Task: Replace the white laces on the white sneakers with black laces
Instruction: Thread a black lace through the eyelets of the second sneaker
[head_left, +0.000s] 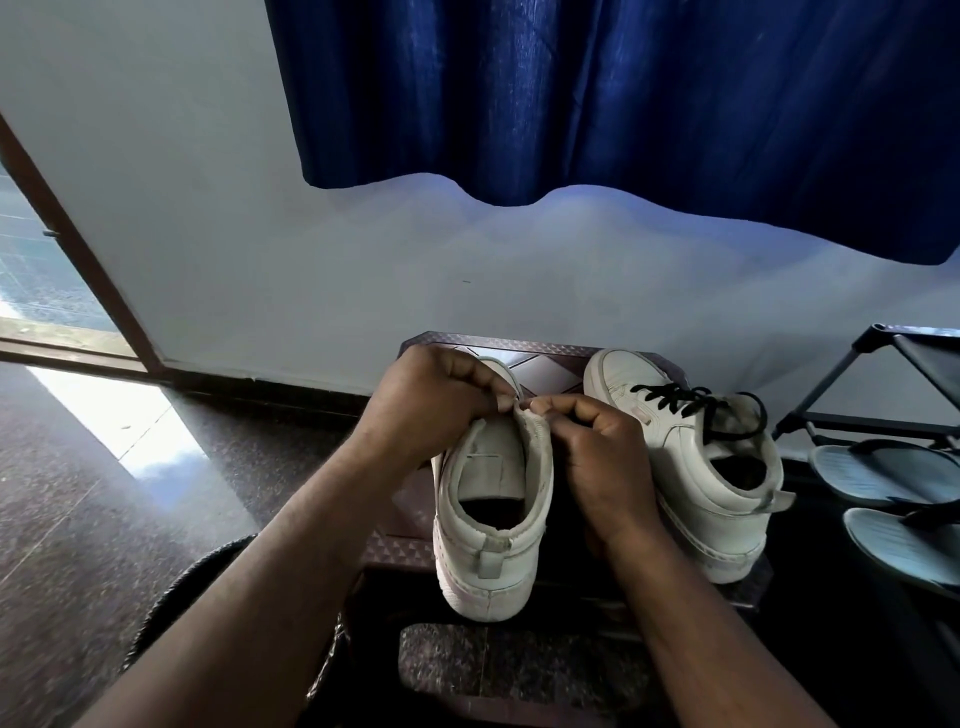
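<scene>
Two white sneakers stand heel-toward-me on a dark brown stool (545, 364). The left sneaker (488, 525) shows no lace, and its tongue is pulled up. My left hand (436, 400) and my right hand (597, 457) meet at the top of that tongue, fingers curled and pinching there. What lies between the fingertips is hidden. The right sneaker (696, 467) carries a black lace (685, 402) threaded across its eyelets, with a loose loop near the collar.
A pair of light blue flip-flops (893, 499) lies on the floor at right, below a black shoe rack (893, 374). A blue curtain (623, 104) hangs over the white wall behind. A doorway (47, 291) opens at left onto polished stone floor.
</scene>
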